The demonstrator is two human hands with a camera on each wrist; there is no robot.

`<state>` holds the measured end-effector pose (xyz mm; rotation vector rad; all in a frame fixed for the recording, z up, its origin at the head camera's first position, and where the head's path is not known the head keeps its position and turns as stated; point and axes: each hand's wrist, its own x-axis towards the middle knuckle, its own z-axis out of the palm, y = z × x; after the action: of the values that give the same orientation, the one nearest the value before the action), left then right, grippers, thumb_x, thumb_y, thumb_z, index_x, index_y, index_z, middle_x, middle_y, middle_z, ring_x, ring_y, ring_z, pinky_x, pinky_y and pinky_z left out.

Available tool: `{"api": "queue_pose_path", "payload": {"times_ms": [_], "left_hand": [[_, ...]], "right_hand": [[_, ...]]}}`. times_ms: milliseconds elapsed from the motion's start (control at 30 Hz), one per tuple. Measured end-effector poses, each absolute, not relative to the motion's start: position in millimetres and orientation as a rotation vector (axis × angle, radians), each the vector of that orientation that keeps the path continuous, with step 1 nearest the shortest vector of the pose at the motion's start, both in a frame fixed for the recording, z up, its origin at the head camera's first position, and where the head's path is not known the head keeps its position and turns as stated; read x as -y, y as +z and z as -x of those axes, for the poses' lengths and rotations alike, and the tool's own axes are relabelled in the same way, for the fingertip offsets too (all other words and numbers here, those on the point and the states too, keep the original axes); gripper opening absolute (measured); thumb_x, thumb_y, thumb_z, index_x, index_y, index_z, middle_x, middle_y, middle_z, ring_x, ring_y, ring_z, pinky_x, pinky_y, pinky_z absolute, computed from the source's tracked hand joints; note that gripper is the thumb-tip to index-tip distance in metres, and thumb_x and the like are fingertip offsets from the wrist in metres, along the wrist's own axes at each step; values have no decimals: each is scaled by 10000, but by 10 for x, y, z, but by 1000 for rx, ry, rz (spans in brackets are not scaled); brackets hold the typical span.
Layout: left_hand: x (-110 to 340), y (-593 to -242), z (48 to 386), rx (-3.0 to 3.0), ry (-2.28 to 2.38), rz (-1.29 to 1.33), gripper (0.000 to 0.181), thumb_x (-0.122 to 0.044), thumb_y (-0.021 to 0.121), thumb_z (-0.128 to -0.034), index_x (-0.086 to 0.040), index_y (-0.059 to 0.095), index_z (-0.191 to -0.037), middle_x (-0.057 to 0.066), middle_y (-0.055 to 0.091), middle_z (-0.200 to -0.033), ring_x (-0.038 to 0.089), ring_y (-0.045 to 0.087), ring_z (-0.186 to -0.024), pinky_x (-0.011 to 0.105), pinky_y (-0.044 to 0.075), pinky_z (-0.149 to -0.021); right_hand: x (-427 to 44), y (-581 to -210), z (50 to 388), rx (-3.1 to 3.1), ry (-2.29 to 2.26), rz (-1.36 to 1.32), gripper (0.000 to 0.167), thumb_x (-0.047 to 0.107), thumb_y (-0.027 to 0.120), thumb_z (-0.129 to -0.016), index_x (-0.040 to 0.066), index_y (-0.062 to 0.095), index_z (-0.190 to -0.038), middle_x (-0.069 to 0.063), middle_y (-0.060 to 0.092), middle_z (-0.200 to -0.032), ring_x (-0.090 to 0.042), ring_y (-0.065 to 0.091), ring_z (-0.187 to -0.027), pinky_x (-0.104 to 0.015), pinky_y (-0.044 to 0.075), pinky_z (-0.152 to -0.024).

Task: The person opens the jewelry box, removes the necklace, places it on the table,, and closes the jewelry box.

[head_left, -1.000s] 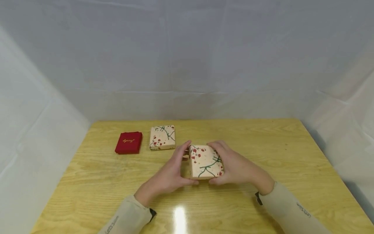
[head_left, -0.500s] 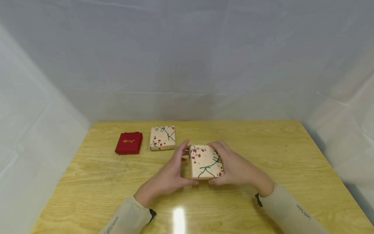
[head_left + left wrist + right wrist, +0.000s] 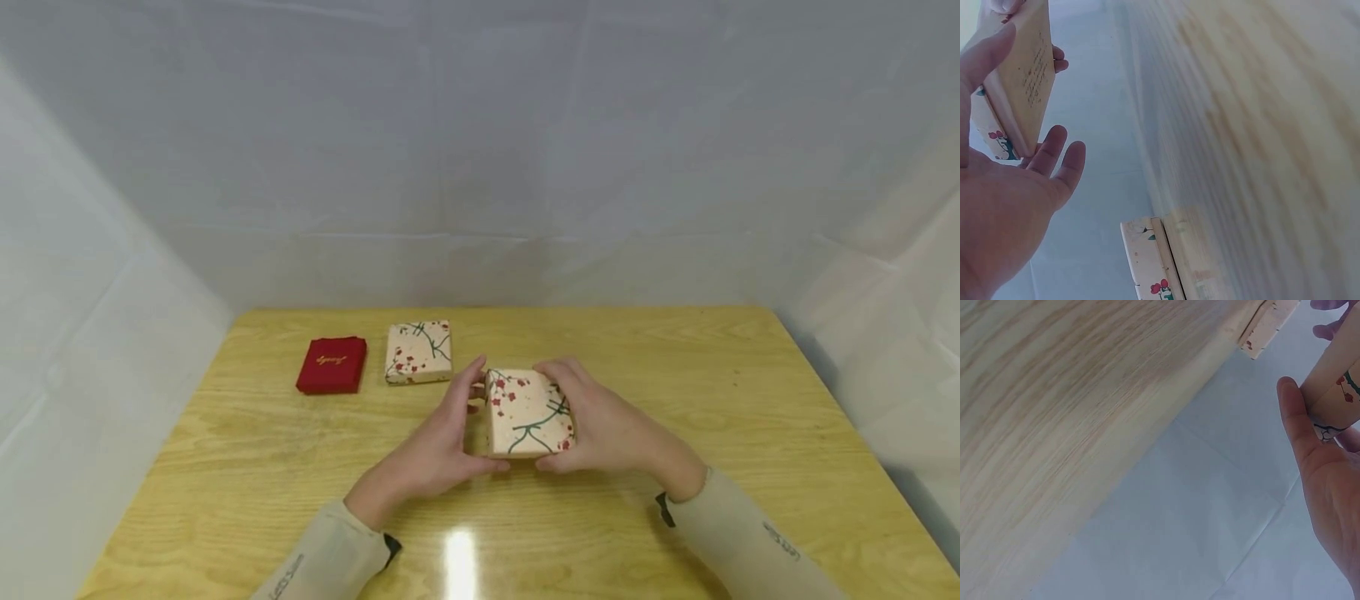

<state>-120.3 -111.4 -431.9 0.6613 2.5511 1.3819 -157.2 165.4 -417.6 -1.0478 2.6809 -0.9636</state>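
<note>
A cream gift box (image 3: pixel 528 414) with red blossoms and green branches is held above the wooden table, between both hands. My left hand (image 3: pixel 438 446) is around its left side, thumb along the near edge and fingers by the far left corner. On the opposite side my right hand (image 3: pixel 607 425) grips it, thumb at the near edge and fingers at the far edge. The left wrist view shows printed text on the underside of the gift box (image 3: pixel 1029 75). Near the right thumb, the right wrist view catches a side of the gift box (image 3: pixel 1329 381).
Behind the left hand lies a second blossom-patterned box (image 3: pixel 417 352) on the wooden table (image 3: pixel 637 350). Further left is a flat red box (image 3: pixel 332 365) with gold lettering. White sheeting (image 3: pixel 480 150) hangs behind the table and along both sides.
Both hands stay around the gift box almost unmoved. Only a slight shift of the left index finger toward the box's far left corner shows; the other boxes lie as before.
</note>
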Motion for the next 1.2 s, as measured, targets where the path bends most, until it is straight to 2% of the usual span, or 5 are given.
{"api": "queue_pose_path", "payload": {"times_ms": [433,700,1200], "left_hand": [[1109,-4313,1208,-2546,1348,-645,1376,-226,966,-789,-343,-56,-1701,50,346,-1620,263,436,-1447,470,358,-1219],[1113,-4307,1210,-2565,1299,-646,1365,-264,958,-803,-357,-68,-1699,75,257,-1699,310,380,-1499,516,305,-1237],[1120,-4311,1225,-2571,1276,-641,1348,-278,955,-808,-296,-46,-1711,70,225,-1717,304,315,-1540,495,268,-1250]], "right_hand": [[-1657,-4155,1567,-2681,-975,1054,1193,456,979,-674,125,328,-1617,-9,440,-1484,-129,547,-1193,-345,548,-1011],[-1662,-4139,1567,-2662,-988,1045,1186,446,986,-671,129,335,-1611,4,438,-1485,-126,542,-1203,-354,542,-1022],[-1656,-4146,1560,-2668,-1009,1035,1199,457,977,-680,119,314,-1621,-13,427,-1495,-135,531,-1218,-365,538,-1030]]}}
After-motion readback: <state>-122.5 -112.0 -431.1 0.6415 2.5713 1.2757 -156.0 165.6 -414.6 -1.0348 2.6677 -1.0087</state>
